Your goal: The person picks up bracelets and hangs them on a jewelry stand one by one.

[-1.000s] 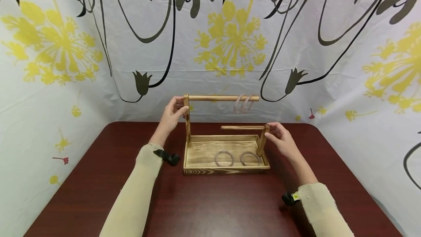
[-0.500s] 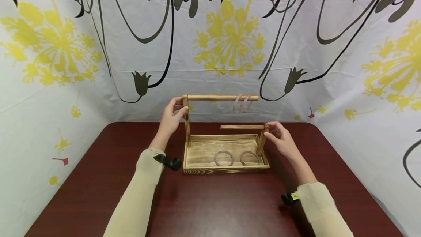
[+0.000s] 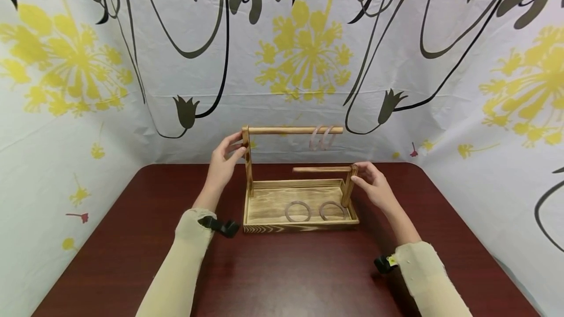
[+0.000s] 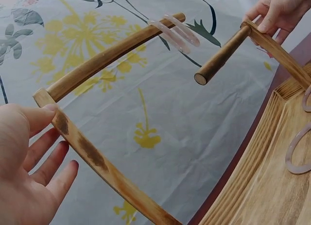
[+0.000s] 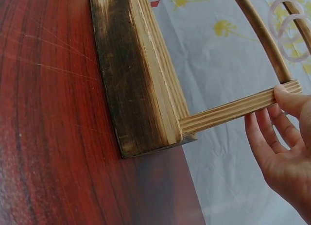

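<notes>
Tray (image 3: 282, 228): 1, on surface (image 3: 282, 273), before cloth backdrop (image 3: 246, 72). Tall post (image 3: 248, 170): tray's left end; upper bar (image 3: 282, 130) runs right from its top. Short post (image 3: 348, 189): tray's right end; lower bar (image 3: 319, 169) runs left, beneath upper bar's level. Hung rings (image 4: 171, 39): 2, on upper bar, near right end. Tray rings (image 3: 297, 202): 2, side by side, apart. Left grip (image 3: 222, 164): at tall post. Right grip (image 3: 374, 185): at short post.

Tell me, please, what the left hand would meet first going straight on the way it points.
Probably the tall post: the left hand points at it and may be touching it, though depth is unclear.
</notes>
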`<state>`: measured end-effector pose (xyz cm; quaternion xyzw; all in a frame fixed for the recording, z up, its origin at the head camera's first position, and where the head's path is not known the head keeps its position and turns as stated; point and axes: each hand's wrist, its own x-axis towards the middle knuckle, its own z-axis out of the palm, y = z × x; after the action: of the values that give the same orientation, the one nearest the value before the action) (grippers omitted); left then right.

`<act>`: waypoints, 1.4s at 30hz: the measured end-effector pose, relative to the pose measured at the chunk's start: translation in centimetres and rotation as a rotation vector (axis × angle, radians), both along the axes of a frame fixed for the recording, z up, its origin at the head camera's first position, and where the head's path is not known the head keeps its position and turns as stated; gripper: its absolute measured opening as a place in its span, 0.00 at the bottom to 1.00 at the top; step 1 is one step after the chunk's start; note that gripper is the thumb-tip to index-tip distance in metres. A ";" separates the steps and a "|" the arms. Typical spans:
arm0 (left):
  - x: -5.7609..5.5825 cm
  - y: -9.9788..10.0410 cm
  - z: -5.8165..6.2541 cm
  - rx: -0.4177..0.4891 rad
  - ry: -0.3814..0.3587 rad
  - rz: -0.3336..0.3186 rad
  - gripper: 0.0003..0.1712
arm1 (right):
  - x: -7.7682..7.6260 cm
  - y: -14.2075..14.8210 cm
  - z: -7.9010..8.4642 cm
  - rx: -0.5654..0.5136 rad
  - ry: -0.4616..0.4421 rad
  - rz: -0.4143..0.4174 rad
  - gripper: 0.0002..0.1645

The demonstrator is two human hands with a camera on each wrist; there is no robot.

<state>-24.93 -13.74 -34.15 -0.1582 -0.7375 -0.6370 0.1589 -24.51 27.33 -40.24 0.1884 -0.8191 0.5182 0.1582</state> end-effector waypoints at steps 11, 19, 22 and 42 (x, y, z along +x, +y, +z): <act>0.8 -0.4 -0.6 0.085 -0.045 -0.039 0.24 | -0.3 0.3 -0.4 0.012 -0.023 -0.017 0.20; 1.2 -0.5 -1.3 0.137 -0.065 -0.064 0.24 | -0.3 0.3 -0.4 0.002 -0.018 -0.005 0.20; 1.2 -0.5 -1.7 0.155 -0.071 -0.072 0.23 | -0.3 0.3 -0.4 0.001 -0.013 0.000 0.20; 1.6 0.4 -3.7 0.167 -0.103 -0.143 0.21 | 1.1 -0.7 1.3 0.017 0.003 -0.010 0.19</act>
<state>-23.34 -13.39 -37.89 -0.1636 -0.6759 -0.7132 0.0878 -23.42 26.63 -38.93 0.1866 -0.8240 0.5103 0.1605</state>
